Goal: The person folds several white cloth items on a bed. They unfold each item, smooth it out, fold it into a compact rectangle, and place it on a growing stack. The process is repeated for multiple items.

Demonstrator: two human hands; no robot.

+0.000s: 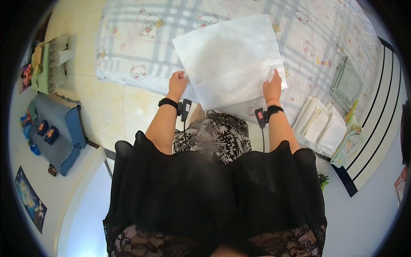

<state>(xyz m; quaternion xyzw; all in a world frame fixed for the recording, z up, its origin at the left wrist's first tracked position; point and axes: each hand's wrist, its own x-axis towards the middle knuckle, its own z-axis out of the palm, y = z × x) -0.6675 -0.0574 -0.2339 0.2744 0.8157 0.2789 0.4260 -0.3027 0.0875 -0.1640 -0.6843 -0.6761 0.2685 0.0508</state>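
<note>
Cloth (233,58) is lying ahead btwn hands, partly over bed (141,47), approx. square w/ no clear long axis, R hand (272,88) overlapping & pinching R edge, L hand (176,85) sitting by L edge, grip unclear.

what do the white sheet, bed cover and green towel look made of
White sheet: probably thin fabric, though paper is possible; smooth and mostly matte, with faint creases and crisp edges. Bed cover: likely woven cloth, cotton or a blend, matte, with soft wrinkles and a print. Green towel: seems terry or similar pile, from its nubbly surface.
</note>
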